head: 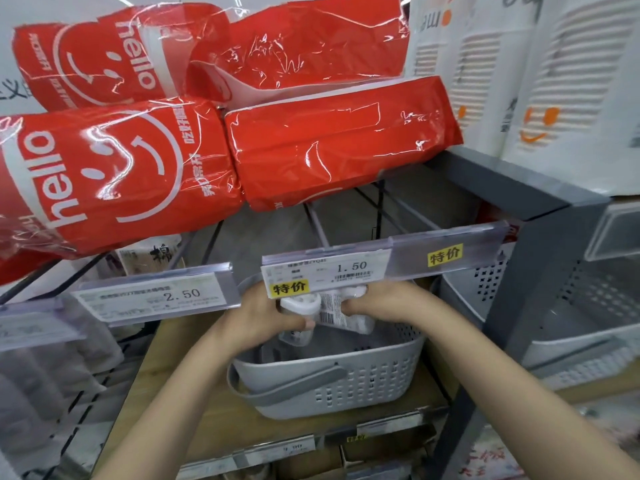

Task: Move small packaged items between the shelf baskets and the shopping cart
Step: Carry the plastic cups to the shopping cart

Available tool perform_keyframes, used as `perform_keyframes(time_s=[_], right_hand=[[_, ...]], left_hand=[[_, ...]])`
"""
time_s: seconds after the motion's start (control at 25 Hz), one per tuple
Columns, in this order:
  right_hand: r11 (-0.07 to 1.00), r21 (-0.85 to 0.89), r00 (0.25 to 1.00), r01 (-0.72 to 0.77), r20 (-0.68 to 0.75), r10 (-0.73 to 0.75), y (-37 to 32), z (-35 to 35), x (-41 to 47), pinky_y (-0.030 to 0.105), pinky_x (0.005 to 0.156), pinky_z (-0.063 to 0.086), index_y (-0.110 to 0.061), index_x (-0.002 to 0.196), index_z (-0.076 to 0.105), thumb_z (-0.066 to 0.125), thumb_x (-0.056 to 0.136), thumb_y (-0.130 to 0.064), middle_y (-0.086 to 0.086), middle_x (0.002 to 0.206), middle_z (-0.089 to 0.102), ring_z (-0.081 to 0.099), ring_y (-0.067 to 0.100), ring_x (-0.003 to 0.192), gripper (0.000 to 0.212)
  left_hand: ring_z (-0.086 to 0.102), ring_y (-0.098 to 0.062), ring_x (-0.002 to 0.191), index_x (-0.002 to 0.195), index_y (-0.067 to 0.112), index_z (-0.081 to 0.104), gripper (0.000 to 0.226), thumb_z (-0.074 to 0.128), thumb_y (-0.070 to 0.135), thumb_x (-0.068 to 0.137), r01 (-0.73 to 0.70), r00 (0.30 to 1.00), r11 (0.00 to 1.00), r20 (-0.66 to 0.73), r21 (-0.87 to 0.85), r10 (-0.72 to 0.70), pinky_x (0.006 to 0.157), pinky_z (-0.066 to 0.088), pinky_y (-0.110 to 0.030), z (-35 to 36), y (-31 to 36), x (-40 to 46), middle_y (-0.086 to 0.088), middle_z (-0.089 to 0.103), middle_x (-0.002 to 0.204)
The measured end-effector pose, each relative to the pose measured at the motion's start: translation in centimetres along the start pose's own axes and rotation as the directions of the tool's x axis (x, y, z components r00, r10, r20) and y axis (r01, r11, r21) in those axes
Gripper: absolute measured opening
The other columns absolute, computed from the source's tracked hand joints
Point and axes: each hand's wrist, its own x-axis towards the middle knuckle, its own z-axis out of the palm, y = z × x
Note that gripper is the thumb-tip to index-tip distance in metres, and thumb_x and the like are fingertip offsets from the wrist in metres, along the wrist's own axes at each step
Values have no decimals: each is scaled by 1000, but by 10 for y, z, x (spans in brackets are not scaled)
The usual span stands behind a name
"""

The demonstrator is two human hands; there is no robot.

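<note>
Both forearms reach in over the grey basket; left hand curls round a white packet, right hand clutches more packets, all just above the basket, under the price rail.

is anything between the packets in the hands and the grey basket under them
Nothing visible. Both the left hand and the right hand grip the small white packets right over the open top of the grey basket. The price tag strip hangs in front of the hands, above the packets, not below them.
</note>
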Motion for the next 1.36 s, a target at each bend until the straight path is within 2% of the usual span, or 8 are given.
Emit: perform_keyframes(time_s=[0.2,0.4,0.52,0.72,0.88,1.0,1.2,1.36], right_hand=[[976,81,940,201,-297,-169,5,6,-41,22,80,46,-34,104,58,76,69,-25,-14,101,61,56,5,97,41],[942,-136,793,308,-511,-333,17,27,-79,31,78,51,-23,117,59,74,73,-29,-11,114,52,54,7,101,46],[914,-174,688,366,-611,-392,20,34,-104,23,81,49,-17,117,57,71,73,-24,-8,113,53,54,5,104,46],[950,125,651,287,-752,-99,26,39,-158,10,82,44,-29,114,51,76,68,-30,-17,108,59,57,1,102,51],[842,489,627,227,-735,257,57,39,-202,44,89,51,-39,115,52,83,58,-37,-8,112,65,62,14,106,65],[696,669,570,260,-688,449,92,32,-236,51,87,53,-34,111,59,87,49,-39,0,110,69,65,22,102,68],[606,763,494,226,-626,603,166,-3,-303,39,78,58,-23,107,64,84,54,-13,-4,102,72,68,17,96,57],[620,757,407,207,-643,649,237,-40,-377,25,69,56,-37,97,68,89,54,-18,-10,102,70,67,10,92,52]], left_hand=[[54,8,104,114,39,54,60,83,38,61,-39,982,999,-185,37,46,86,45,-15,9,8,-29,23,60,113],[50,12,105,107,51,46,61,84,42,60,-167,921,986,-359,-8,153,80,41,-10,14,26,-63,30,55,109],[49,9,108,108,55,43,63,82,53,59,-223,905,975,-375,-9,203,82,40,-9,21,37,-79,30,52,112],[54,9,103,108,50,48,57,75,59,59,-298,931,931,-282,-212,234,78,40,-2,43,56,-88,27,56,109],[57,3,100,106,46,53,61,78,57,52,-300,953,879,-154,-370,260,76,42,-6,85,83,-85,23,60,107],[61,-3,96,102,44,55,59,81,52,49,-280,952,827,-28,-487,306,72,44,-9,126,115,-83,15,63,104],[63,-6,91,97,41,58,55,80,50,47,-212,933,784,118,-584,341,71,46,-13,215,182,-68,12,65,98],[63,1,85,97,32,60,61,76,52,42,-121,915,749,220,-652,339,66,46,-9,306,252,-55,18,67,95]])
